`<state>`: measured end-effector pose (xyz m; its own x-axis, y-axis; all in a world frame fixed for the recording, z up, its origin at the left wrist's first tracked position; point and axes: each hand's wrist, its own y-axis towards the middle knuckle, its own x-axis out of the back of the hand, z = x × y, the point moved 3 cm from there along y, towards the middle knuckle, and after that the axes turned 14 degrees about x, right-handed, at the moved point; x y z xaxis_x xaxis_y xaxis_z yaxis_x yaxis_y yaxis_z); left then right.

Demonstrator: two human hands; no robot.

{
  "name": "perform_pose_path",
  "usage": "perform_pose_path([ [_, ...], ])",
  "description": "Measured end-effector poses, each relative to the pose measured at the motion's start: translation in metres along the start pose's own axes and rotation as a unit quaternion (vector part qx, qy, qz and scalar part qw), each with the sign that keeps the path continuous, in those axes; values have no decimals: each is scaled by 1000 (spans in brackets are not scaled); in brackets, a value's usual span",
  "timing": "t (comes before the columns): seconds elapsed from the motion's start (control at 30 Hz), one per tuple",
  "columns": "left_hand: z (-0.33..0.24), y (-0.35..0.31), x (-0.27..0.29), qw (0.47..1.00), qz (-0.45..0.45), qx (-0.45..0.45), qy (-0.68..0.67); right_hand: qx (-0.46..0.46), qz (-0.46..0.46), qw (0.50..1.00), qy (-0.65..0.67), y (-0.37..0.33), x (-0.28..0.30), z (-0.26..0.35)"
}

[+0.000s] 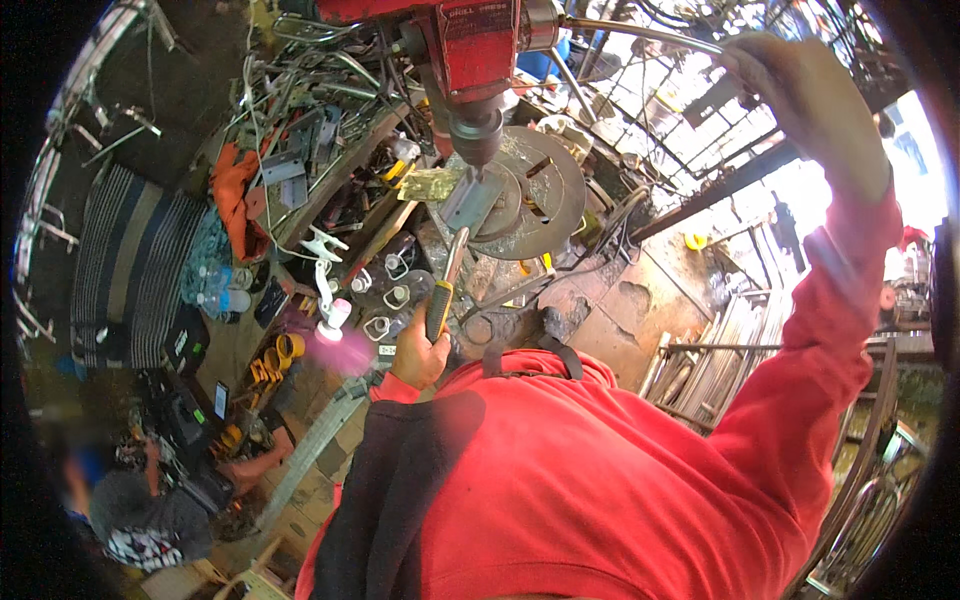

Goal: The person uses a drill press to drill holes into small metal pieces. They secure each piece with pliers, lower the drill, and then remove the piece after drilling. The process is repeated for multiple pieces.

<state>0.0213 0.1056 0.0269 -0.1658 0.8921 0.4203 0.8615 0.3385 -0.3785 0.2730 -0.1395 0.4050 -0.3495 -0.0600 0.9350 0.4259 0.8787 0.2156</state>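
Note:
My left hand (425,352) is closed round the yellow-and-black handle of a metal hand tool (440,305). The tool's far end meets a small grey metal plate (472,205); whether it clamps the plate, I cannot tell. That plate lies under the chuck (476,135) of a red drill press (476,55), on its round table (565,195). A worn wooden block (430,184) sits at the plate's left. Raised at the upper right, my right hand (795,90) is wrapped round the end of the press's long feed lever (640,33). Motion blurs that hand somewhat.
Left of the press stands a cluttered bench with metal pieces, an orange cloth (236,200), several bottles (398,296) and a white clip lamp (325,275). Another person (150,500) is at the lower left. Long metal bars (715,350) fill a rack at the right.

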Motion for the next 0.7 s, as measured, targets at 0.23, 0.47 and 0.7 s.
perform_pose_path([
  [0.23,3,9,19,999,19,-28,1,-58,124,961,241,-24,-53,-15],
  [0.47,9,9,21,999,47,17,-20,-70,-260,827,493,30,-36,-126],
  [0.7,5,4,19,1000,22,-5,-12,48,-416,495,761,89,-75,-136],
])
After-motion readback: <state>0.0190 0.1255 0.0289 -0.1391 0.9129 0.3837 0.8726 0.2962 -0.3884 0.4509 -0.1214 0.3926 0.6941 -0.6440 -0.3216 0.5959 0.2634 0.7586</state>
